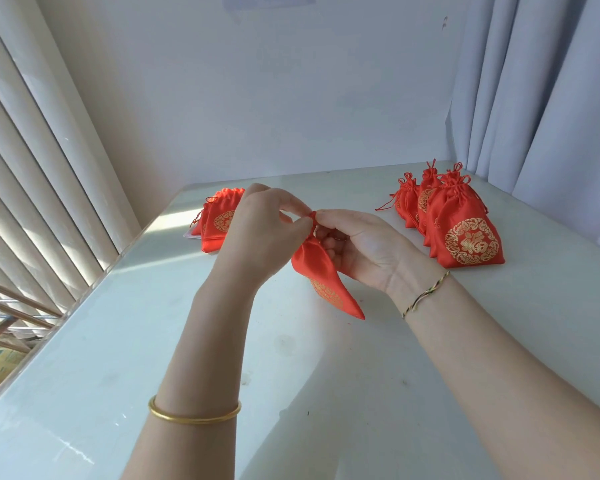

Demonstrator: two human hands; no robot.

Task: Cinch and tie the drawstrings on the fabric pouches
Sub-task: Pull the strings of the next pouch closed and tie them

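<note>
- Head view, starting at the far left: slatted blinds (32, 150) let sun across the white table (153, 341), so the work is well lit.
- Next, at the table's back left, a small pile of red pouches (219, 220) lies flat with its mouths looking loose. I judge this to be the stock waiting to be tied, kept within the left arm's reach.
- Left hand (257, 230), a gold bangle (194, 412) on its forearm, is raised above the table. Its thumb and forefinger pinch the drawstring (313, 216) at the gathered neck.
- Between the two hands hangs the held pouch (321, 275), red satin with a gold emblem. It is lifted clear of the table and tilted, its bottom corner pointing down and right. Its own weight keeps the neck bunched while the cord is worked.
- Right hand (357, 247), a thread bracelet (426, 296) at its wrist, meets the left at the same spot. Its fingertips pinch the cord and its other fingers curl in just beside the neck. The knot seems under way; I cannot tell how far.
- Farther right, well apart, tied pouches (465, 233) stand upright in a close cluster, bows on top, apparently the finished lot.
- Behind them hangs a pale curtain (551, 98).
</note>
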